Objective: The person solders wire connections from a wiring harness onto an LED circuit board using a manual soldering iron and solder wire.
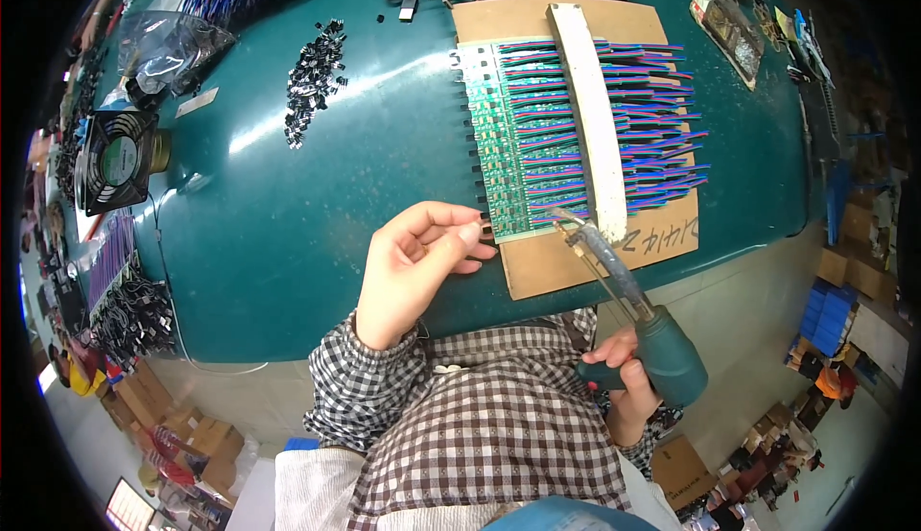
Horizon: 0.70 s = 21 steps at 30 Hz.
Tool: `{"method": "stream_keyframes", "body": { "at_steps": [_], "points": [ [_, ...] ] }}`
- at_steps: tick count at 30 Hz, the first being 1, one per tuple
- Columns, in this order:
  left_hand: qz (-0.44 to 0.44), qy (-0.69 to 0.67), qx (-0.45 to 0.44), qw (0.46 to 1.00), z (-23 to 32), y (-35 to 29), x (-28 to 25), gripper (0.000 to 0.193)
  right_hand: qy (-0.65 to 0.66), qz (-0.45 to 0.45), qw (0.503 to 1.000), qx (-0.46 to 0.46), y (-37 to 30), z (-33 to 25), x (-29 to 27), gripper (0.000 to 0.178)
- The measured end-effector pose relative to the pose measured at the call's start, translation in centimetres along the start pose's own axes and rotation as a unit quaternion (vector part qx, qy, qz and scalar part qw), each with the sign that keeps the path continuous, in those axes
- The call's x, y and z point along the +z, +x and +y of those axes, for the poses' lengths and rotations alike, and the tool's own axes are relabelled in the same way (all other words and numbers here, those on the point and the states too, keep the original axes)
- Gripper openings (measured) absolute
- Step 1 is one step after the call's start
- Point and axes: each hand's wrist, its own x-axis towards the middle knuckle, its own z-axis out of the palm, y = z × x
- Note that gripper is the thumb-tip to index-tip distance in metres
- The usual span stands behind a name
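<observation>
Left hand (408, 260), curled beside the green circuit boards (499, 147), possibly pinching something too small to tell; right hand (630, 399), closed around a soldering gun (672, 356).

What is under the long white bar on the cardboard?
Coloured wires pass under the white bar, showing on both sides, with cardboard below them. The bar covers their middle parts, so those cannot be seen.

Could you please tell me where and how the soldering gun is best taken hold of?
Probably by its green handle, from the person's near side, as the right hand grips it: the handle juts sideways from the bulky body, while the metal tip points away toward the circuit boards and may be hot.
</observation>
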Motion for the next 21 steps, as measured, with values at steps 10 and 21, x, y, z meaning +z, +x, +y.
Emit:
{"method": "stream_keyframes", "body": {
  "at_steps": [10,21],
  "points": [
    [0.035,0.000,0.003,0.999,-0.4,0.5,0.8,0.019,0.082,-0.024,0.996,-0.014,1.1,0.8,-2.1,0.027],
    [0.064,-0.006,-0.001,0.998,-0.6,0.5,1.1,0.017,0.145,-0.049,0.988,-0.031,2.5,1.8,-4.0,0.028]
  ]
}}
